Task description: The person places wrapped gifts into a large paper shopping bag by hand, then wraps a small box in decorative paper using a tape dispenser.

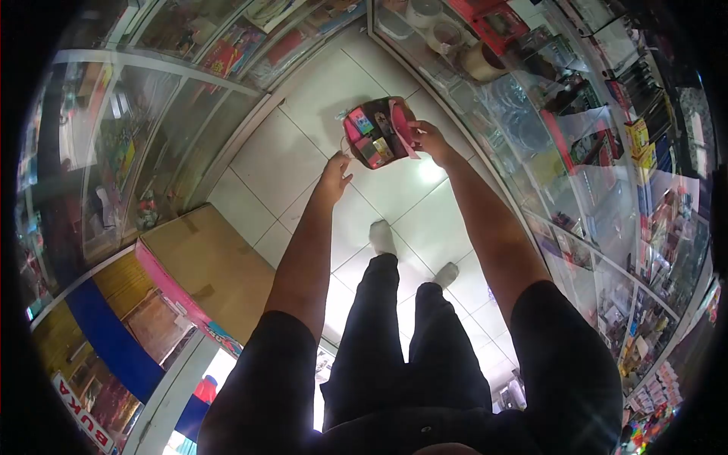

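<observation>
A small open case [373,136] with dark compartments and pink edges shows over the white tiled floor. Colourful small packets [362,123] sit inside it. My right hand [432,142] is closed on the pink flap [402,127] along its right side, with the thumb and fingers at the flap's edge. At the lower left corner of the case is my left hand [335,179], its thumb apart from the fingers. Its fingertips are close to a thin pale loop [343,144] at the case's side.
Glass display cabinets [163,144] line the left, and glass shelves [523,121] packed with goods run along the right. A large cardboard box [205,254] stands at the left. My feet in grey socks [381,237] are on the tiles [303,205]. A "BUKA" sign [82,413] hangs at lower left.
</observation>
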`<state>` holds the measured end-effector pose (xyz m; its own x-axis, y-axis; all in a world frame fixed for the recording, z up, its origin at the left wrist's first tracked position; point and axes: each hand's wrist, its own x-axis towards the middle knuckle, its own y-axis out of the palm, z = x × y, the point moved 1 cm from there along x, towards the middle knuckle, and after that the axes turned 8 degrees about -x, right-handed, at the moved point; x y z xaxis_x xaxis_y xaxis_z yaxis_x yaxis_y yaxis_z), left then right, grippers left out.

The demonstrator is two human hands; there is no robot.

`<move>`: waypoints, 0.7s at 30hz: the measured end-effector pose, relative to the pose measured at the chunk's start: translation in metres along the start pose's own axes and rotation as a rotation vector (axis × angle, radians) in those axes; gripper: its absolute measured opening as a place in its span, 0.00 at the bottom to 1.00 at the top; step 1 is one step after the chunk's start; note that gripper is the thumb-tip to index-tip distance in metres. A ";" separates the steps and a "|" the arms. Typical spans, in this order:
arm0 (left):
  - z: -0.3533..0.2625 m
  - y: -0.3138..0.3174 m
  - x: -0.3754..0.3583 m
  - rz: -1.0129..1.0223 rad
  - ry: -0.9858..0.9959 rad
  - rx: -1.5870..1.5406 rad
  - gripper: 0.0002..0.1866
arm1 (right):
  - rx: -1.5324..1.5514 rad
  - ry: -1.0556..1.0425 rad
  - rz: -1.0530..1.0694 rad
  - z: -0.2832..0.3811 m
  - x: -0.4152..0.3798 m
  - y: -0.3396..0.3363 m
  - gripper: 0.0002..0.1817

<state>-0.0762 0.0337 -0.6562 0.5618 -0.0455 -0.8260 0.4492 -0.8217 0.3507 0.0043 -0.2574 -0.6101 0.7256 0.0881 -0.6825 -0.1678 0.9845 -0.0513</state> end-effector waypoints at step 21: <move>-0.046 0.190 -0.418 0.455 0.740 0.612 0.33 | -0.380 -0.540 -0.002 0.171 -0.393 0.025 0.16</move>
<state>-0.1940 -0.0771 -0.2241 0.9642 -0.2330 -0.1262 -0.2202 -0.9695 0.1076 -0.1706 -0.2410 -0.2185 0.9423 0.2473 -0.2254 -0.3180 0.8715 -0.3732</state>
